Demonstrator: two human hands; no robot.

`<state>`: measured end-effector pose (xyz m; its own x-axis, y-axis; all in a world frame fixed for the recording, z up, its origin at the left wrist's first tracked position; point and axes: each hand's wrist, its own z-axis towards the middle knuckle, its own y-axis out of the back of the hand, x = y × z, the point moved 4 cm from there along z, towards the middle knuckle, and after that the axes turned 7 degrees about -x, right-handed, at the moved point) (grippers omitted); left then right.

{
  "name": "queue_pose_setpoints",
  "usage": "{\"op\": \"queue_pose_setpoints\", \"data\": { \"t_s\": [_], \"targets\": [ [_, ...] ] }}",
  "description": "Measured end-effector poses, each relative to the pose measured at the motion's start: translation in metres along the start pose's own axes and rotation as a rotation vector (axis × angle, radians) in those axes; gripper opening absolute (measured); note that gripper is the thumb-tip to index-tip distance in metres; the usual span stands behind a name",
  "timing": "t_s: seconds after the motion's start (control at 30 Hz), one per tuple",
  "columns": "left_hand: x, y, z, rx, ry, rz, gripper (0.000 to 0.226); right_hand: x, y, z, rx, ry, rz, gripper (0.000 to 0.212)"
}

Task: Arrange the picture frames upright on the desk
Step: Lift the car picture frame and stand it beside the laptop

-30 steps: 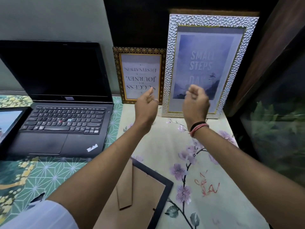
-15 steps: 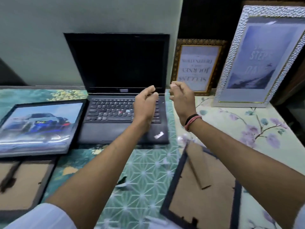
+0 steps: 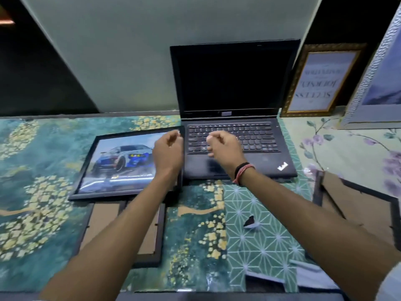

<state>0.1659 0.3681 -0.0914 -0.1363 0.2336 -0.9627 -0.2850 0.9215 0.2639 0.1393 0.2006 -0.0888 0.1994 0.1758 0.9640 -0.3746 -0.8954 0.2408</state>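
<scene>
A black-framed car picture (image 3: pixel 121 164) lies flat, face up, left of the laptop. My left hand (image 3: pixel 168 152) hovers over its right edge, fingers loosely curled, holding nothing. My right hand (image 3: pixel 223 148) hangs over the laptop keyboard, also curled and empty. A frame with its cardboard back up (image 3: pixel 104 216) lies under my left forearm. Another face-down frame (image 3: pixel 355 203) lies at the right. A gold-framed quote (image 3: pixel 321 81) stands upside down against the wall, beside a white textured frame (image 3: pixel 377 83) standing upright at the far right.
An open black laptop (image 3: pixel 234 109) sits at the back centre. The desk (image 3: pixel 195 224) wears patterned teal and floral covers. A small dark scrap (image 3: pixel 250 222) lies on the green mat. A grey wall rises behind.
The view has swung left, away from the two standing frames. Both hands moved left with it, from in front of the white frame to above the laptop and the car picture.
</scene>
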Motion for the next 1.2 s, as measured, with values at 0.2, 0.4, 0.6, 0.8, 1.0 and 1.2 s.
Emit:
{"op": "queue_pose_setpoints", "data": {
  "t_s": [0.2,0.4,0.6,0.8,1.0,1.2],
  "targets": [
    [0.06,0.129,0.065,-0.411,0.293,0.541,0.048,-0.017,-0.076,-0.011,0.13,0.022,-0.37,0.024],
    [0.089,0.184,0.098,-0.395,0.453,0.691,0.062,-0.01,-0.112,-0.004,0.126,0.018,-0.598,0.032],
    [0.101,0.219,0.131,-0.386,0.482,0.664,0.041,0.001,-0.138,0.0,0.069,-0.005,-0.733,0.029],
    [0.095,0.231,0.162,-0.423,0.287,0.343,0.019,0.019,-0.152,0.034,-0.043,0.015,-0.596,0.022],
    [0.065,0.215,0.207,-0.409,0.174,-0.009,0.043,0.057,-0.169,0.072,-0.181,0.055,-0.356,0.038],
    [0.089,0.197,0.28,-0.257,0.154,-0.107,0.069,0.081,-0.18,0.08,-0.237,0.067,-0.245,0.076]
  ]
}}
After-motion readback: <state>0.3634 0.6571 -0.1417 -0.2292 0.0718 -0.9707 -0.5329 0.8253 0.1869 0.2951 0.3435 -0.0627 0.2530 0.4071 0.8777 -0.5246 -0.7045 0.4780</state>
